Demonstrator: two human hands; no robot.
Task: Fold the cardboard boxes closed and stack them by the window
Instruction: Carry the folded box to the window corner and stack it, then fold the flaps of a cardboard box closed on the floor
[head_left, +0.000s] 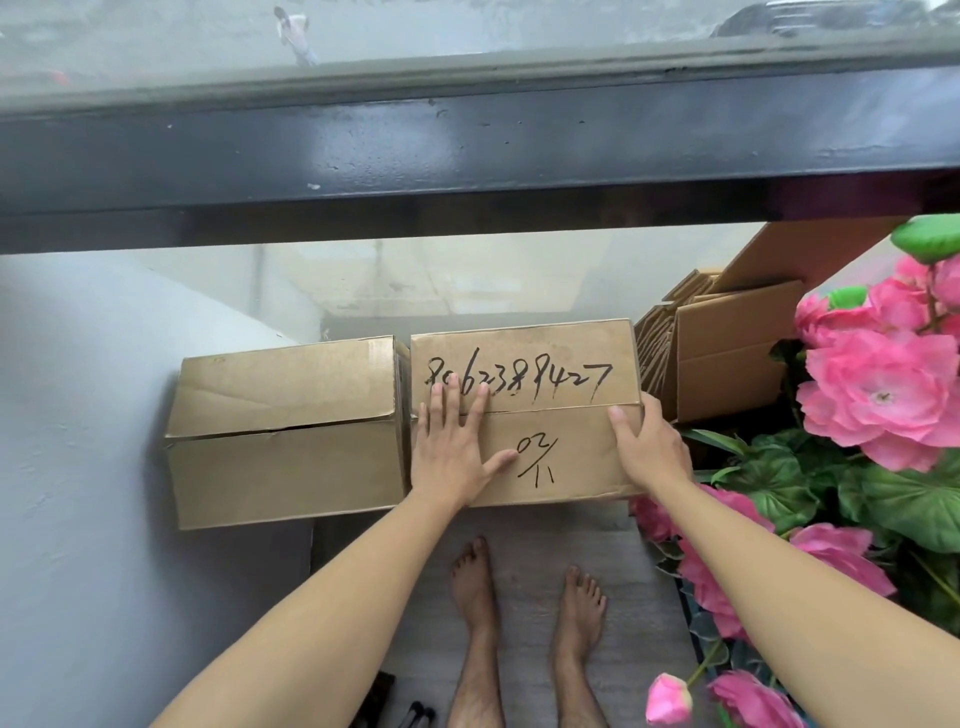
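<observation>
— Item: numbered box (550, 395)?
— By the window (415, 280), closed, beside plain box (285, 431).
— Hands?
— Left hand (452, 447) flat on top, fingers straight; right hand (649, 447) grips its right edge.

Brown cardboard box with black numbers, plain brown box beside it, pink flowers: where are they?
Brown cardboard box with black numbers (561, 452): head view, front top flap.
Plain brown cardboard box (280, 467): head view, front flap.
Pink flowers (883, 395): head view, biggest bloom's petals.

Single head-worn wide-angle view, looking steeply down and forward, close over boxes (524, 415) at the window (415, 280)
</observation>
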